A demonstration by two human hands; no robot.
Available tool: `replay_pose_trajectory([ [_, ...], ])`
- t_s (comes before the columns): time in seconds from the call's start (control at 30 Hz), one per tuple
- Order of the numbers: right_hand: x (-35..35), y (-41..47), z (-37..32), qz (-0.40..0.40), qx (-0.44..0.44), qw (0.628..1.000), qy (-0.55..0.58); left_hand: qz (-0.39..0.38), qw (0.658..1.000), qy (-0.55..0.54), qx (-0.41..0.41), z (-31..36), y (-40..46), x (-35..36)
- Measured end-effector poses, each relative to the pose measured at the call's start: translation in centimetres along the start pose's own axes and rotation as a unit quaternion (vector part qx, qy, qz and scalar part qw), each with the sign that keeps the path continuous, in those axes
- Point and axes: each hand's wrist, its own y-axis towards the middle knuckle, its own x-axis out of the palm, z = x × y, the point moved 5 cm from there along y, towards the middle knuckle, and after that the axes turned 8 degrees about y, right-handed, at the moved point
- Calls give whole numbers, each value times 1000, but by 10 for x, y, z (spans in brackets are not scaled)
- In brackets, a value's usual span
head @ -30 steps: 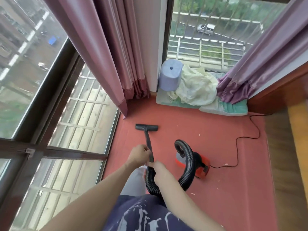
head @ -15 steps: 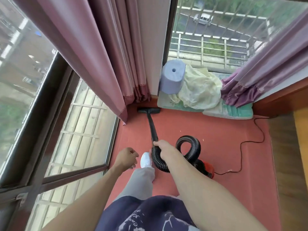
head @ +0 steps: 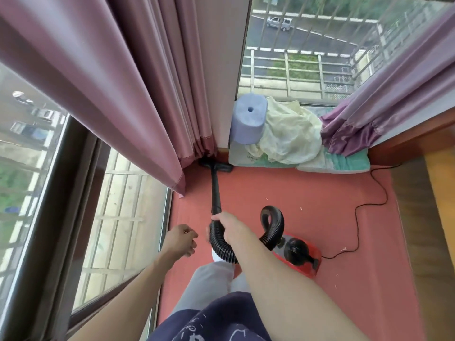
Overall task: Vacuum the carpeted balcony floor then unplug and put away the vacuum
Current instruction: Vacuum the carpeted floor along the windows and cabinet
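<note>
A small red vacuum (head: 301, 254) sits on the red carpet (head: 307, 193) at my right. Its black ribbed hose (head: 273, 225) loops up and round to a black wand (head: 216, 190). My right hand (head: 229, 227) grips the hose where it joins the wand. The flat black nozzle (head: 216, 166) lies in the far corner, against the curtain hem and the floor cushions. My left hand (head: 181, 239) hovers over the carpet to the left of the hose, fingers loosely curled, holding nothing. The black power cord (head: 364, 207) snakes from the vacuum toward the right wall.
A mauve curtain (head: 123, 94) hangs along the left window. A lilac roll (head: 250, 119), a cream cloth (head: 290, 134) and green-white cushions (head: 344, 164) lie at the far end under a second curtain (head: 384, 104). Wooden floor (head: 423, 217) borders the carpet on the right. Small white scraps dot the carpet.
The nozzle has slid forward from mid-carpet into the far corner. My left hand let go of the wand and now hangs free. My right hand stays on the hose.
</note>
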Motion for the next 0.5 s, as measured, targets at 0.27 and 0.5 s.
replay_pose_trajectory([
  [0.27,-83,-84,103,65,30,996,56,-61,989,120,63,3,-15,26],
  [0.5,-94,-109,231,68,10,982,179,-141,952,220,159,-5,-79,88],
])
